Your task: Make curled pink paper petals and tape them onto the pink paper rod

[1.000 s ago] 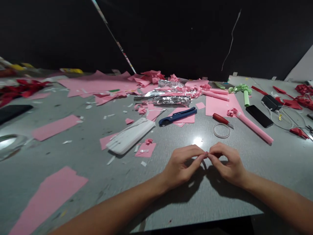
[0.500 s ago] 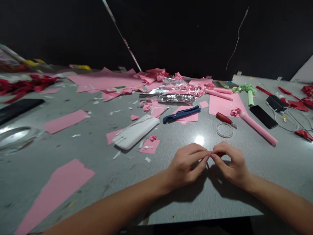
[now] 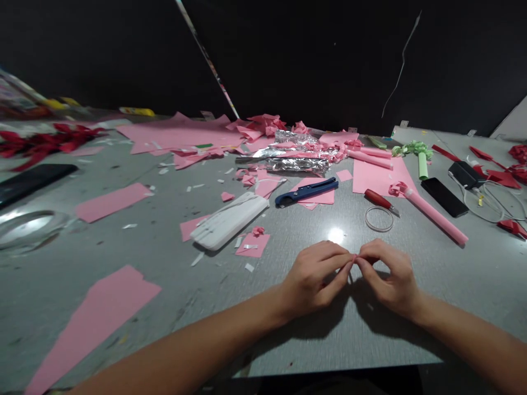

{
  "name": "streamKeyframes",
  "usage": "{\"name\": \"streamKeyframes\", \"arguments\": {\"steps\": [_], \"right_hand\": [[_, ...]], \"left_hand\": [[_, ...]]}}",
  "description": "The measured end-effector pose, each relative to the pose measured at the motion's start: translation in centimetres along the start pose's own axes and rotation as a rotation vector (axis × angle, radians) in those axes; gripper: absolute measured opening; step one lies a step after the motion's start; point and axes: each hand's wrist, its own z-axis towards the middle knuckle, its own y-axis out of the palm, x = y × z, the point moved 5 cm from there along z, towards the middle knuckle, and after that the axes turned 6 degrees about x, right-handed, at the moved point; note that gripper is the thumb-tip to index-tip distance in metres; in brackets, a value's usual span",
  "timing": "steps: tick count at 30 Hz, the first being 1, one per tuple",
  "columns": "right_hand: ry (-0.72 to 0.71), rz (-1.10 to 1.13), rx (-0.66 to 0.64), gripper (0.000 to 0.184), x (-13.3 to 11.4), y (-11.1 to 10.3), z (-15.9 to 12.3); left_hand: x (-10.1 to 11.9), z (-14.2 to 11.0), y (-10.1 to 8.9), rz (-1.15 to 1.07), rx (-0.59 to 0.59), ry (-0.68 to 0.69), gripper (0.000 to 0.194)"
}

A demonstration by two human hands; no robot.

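My left hand (image 3: 319,274) and my right hand (image 3: 389,274) meet fingertip to fingertip above the grey table (image 3: 329,351). Between both pinches sits a tiny piece of pink paper (image 3: 354,258), mostly covered by the fingers. Beyond my right hand lie a silvery ring (image 3: 379,219) and a red-handled knife (image 3: 381,201). A small pink square with a curled pink scrap (image 3: 253,245) rests left of my left hand, beside a white oblong case (image 3: 230,220). Farther back is a dark blue cutter tool (image 3: 307,192) on pink paper.
A pink paper tube (image 3: 436,216), a black phone (image 3: 444,196) and a charger with cable (image 3: 467,174) lie at the right. Crumpled foil (image 3: 298,163) and pink sheets (image 3: 173,131) line the back. A tape roll (image 3: 31,227) and cut pink paper (image 3: 96,321) are at left.
The view has shifted slightly, so the table's things sit a little farther right. Both hands keep pinching the pink paper, with only small finger movements.
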Motion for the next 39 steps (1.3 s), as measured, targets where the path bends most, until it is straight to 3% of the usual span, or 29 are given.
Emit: {"name": "streamKeyframes", "arguments": {"steps": [31, 39], "right_hand": [[0.022, 0.015, 0.008, 0.011, 0.07, 0.02, -0.02], [-0.028, -0.027, 0.031, 0.013, -0.29, -0.01, 0.04]], "left_hand": [[0.05, 0.02, 0.25, 0.001, 0.019, 0.028, 0.015], [0.14, 0.02, 0.23, 0.009, 0.038, 0.032, 0.015]]}}
